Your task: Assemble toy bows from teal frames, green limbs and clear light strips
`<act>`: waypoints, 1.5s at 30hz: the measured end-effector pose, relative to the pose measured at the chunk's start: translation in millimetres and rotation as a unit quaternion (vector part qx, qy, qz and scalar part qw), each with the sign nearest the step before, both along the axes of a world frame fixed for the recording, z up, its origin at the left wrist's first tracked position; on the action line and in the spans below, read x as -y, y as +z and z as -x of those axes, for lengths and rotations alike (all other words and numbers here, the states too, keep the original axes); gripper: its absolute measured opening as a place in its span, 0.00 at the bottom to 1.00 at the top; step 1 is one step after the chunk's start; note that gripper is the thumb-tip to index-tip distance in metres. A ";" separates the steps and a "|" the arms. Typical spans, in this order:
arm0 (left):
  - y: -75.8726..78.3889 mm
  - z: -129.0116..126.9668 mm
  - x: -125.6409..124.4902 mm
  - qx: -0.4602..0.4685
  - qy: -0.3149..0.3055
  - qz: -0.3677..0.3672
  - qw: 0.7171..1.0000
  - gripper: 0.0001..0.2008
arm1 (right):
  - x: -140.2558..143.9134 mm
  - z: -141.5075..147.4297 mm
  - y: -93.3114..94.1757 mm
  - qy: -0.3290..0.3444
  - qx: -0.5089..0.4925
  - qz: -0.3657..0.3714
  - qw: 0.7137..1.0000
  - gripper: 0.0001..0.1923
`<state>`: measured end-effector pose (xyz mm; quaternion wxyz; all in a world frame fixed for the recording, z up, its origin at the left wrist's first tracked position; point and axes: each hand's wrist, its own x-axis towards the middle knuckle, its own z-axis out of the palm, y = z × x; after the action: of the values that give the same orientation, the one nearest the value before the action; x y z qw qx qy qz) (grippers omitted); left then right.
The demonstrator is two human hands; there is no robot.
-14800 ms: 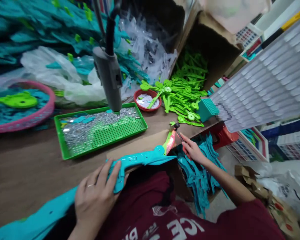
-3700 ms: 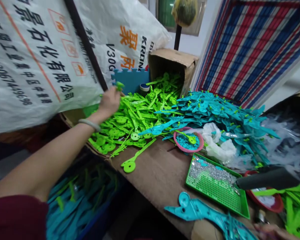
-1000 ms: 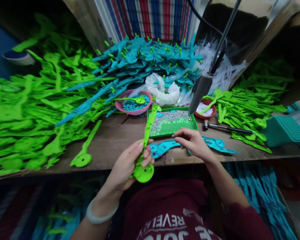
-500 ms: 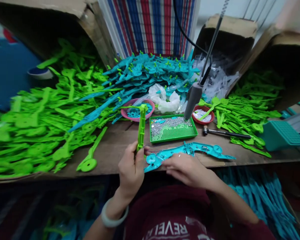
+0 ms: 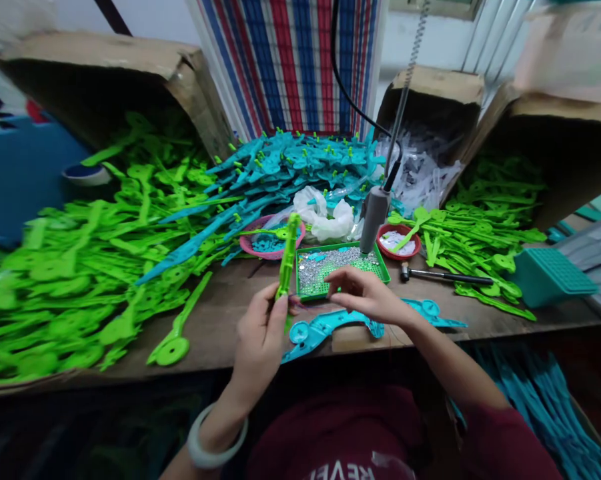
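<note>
Right hand [image 5: 363, 297] has lifted off teal piece [image 5: 325, 327]; shirt reads "REVE" [image 5: 347, 472].

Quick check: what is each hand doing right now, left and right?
Left hand: closed around a green plastic piece, held upright.
Right hand: holding nothing visible, fingers curled above the teal plastic piece, beside the green tray.

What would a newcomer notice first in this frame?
Bright green plastic parts flood the bench's left side, with a teal pile at the back. At centre, the left hand holds a green strip upright, while the right hand hovers over a teal piece beside the green tray.
</note>
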<state>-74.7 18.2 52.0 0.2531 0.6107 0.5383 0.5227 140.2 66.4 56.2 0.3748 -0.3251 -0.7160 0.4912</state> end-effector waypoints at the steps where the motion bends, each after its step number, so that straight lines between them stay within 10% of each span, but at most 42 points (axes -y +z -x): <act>1: 1.7 3.8 -1.6 -0.041 -0.005 -0.010 0.999 0.12 | -1.4 1.3 -1.6 -0.009 -0.010 0.020 1.000 0.16; 6: 7.1 12.5 -7.2 -0.152 -0.001 -0.081 0.985 0.12 | -6.3 28.3 -21.3 0.084 -0.068 0.216 0.970 0.42; 11: 14.2 26.1 -11.9 -0.202 0.000 -0.088 0.975 0.13 | -13.4 33.0 -23.7 0.139 -0.051 0.226 0.963 0.21; 16: 19.0 40.9 -9.1 -0.021 -0.129 0.139 0.982 0.17 | -30.7 2.6 -15.9 0.101 0.029 0.160 0.981 0.09; 20: 16.1 29.8 -1.3 0.260 -0.157 0.289 0.908 0.23 | -18.2 -2.0 -25.6 0.121 0.248 -0.068 0.959 0.05; 24: 13.9 11.8 0.8 0.372 -0.140 0.316 0.861 0.23 | 17.9 4.2 -22.5 -0.083 0.338 -0.411 0.842 0.15; 26: 15.0 3.2 0.4 0.390 -0.152 0.313 0.853 0.21 | 30.1 5.5 -10.7 -0.078 0.298 -0.521 0.796 0.18; 34: 18.9 -21.1 4.0 0.396 -0.181 0.289 0.852 0.23 | 30.9 -3.6 35.3 0.106 0.229 -0.599 0.760 0.12; 42: 23.1 -12.5 1.7 0.398 -0.148 0.240 0.873 0.19 | 39.5 -22.2 35.0 -0.014 0.181 -0.339 0.923 0.17; 45: 28.0 -11.0 -1.9 0.416 -0.149 0.255 0.860 0.20 | 47.8 -12.2 25.3 -0.144 0.116 -0.401 0.898 0.14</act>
<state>-63.7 20.1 80.0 0.6750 0.3239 0.4001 0.5285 152.4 18.6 81.5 0.4544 -0.3012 -0.8360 0.0628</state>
